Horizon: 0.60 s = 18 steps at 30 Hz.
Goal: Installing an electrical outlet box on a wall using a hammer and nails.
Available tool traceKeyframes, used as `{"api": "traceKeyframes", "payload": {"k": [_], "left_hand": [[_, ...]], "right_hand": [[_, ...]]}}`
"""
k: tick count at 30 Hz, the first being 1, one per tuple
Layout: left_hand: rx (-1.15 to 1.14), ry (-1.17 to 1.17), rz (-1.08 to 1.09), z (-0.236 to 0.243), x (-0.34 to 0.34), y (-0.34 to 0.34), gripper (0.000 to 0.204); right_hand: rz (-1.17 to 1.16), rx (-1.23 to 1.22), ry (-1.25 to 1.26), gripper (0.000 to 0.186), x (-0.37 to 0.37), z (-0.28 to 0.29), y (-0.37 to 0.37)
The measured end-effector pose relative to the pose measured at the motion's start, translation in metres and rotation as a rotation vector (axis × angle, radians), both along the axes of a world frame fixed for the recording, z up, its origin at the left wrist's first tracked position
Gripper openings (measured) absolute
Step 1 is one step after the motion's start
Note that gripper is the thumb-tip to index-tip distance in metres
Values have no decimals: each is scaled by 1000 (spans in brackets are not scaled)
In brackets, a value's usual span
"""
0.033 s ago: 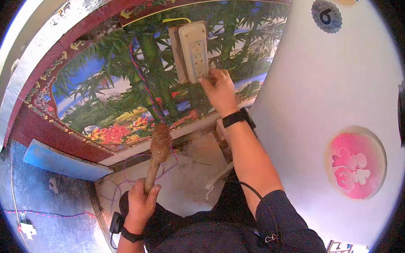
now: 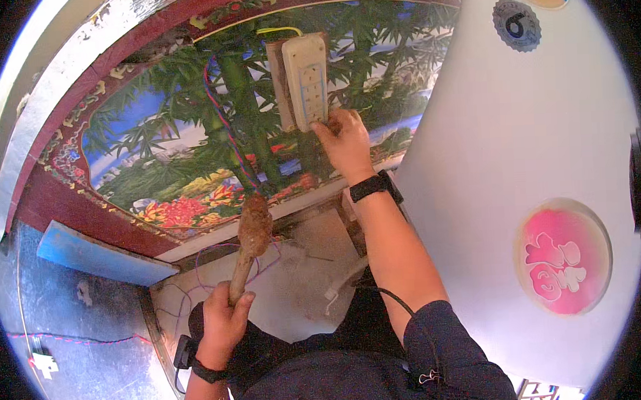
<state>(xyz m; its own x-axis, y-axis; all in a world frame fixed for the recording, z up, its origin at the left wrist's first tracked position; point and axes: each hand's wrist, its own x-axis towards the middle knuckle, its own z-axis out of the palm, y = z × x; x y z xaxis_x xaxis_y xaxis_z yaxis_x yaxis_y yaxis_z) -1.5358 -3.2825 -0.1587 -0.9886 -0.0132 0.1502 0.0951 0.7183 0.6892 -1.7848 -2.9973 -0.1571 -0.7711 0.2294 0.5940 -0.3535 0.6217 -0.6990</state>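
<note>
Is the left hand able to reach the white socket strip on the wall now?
Probably not at once. The left hand is low, gripping a brown wooden tool, well below the socket strip. The right hand already touches the strip's lower end.

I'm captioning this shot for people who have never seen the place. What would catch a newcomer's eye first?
First, the bright painted panel of green bamboo and red flowers across the upper left. At its top the right hand touches the lower end of a cream power strip. Lower down, the left hand grips a brown wooden club, and a white appliance with a pink round sticker fills the right.
</note>
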Motion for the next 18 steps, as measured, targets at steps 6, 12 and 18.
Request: {"api": "traceKeyframes", "payload": {"k": [6,12,18], "left_hand": [[-4,-7,0,-5,-2,0,30],[-17,-73,9,-8,-6,1,30],[-15,-56,-32,-16,-5,-2,30]], "right_hand": [[-12,-112,-10,45,1,-1,-12],[-52,-104,43,42,-4,-6,-20],[-82,-79,54,41,1,-3,-24]]}}
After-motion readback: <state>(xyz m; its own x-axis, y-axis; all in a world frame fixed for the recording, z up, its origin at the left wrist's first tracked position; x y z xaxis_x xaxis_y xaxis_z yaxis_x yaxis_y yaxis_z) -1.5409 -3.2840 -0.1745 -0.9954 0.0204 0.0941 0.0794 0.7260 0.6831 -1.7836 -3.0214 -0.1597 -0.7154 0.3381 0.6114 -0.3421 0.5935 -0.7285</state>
